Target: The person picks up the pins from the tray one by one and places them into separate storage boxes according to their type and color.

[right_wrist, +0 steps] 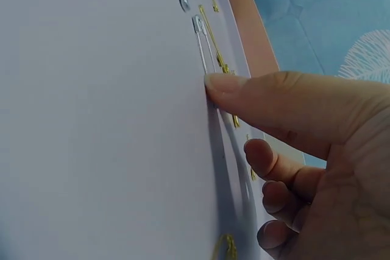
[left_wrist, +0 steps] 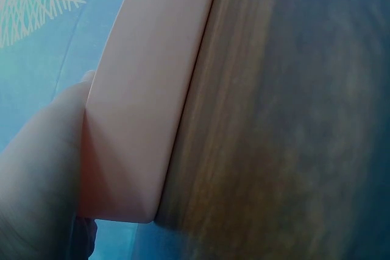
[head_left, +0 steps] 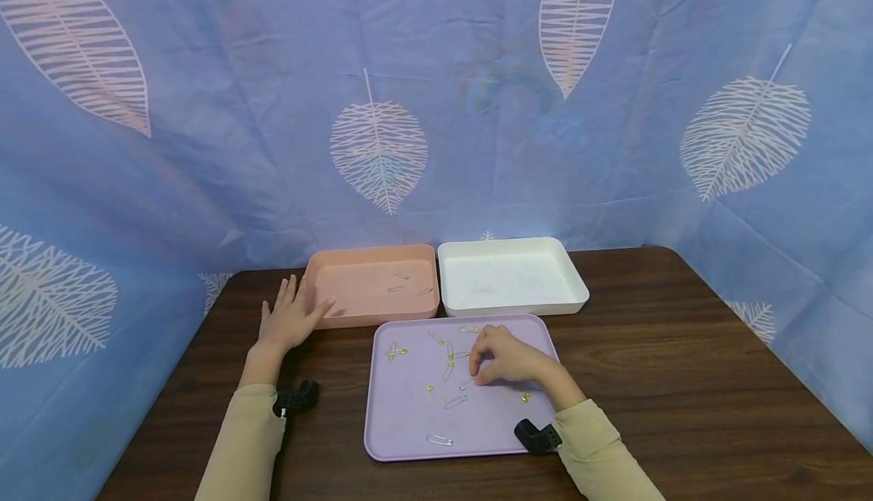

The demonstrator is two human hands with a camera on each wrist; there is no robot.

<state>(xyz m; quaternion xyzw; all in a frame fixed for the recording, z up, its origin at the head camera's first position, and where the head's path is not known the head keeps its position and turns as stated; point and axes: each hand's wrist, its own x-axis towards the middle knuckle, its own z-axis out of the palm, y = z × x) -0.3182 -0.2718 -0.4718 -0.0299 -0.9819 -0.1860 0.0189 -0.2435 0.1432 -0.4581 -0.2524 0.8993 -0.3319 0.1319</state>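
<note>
My right hand [head_left: 505,355] is over the lilac tray [head_left: 402,433], thumb and fingertips at one end of a silver safety pin [right_wrist: 202,44]. In the right wrist view the thumb covers that end, and the pin's head points away from the hand. The other fingers are bent beneath the thumb. Spread out, my left hand [head_left: 289,323] rests at the left front corner of the pink tray [head_left: 368,320], its thumb lying over the rim. Several gold safety pins [head_left: 449,371] and a few silver ones, such as a silver pin [head_left: 439,440] near the front edge, are scattered on the lilac tray.
Three silver pins [head_left: 397,289] lie inside the pink tray. A white tray [head_left: 514,309] stands beside it on the right, behind the lilac tray. All sit on a dark wooden table [head_left: 655,349], with a blue leaf-patterned cloth [head_left: 464,160] hanging behind.
</note>
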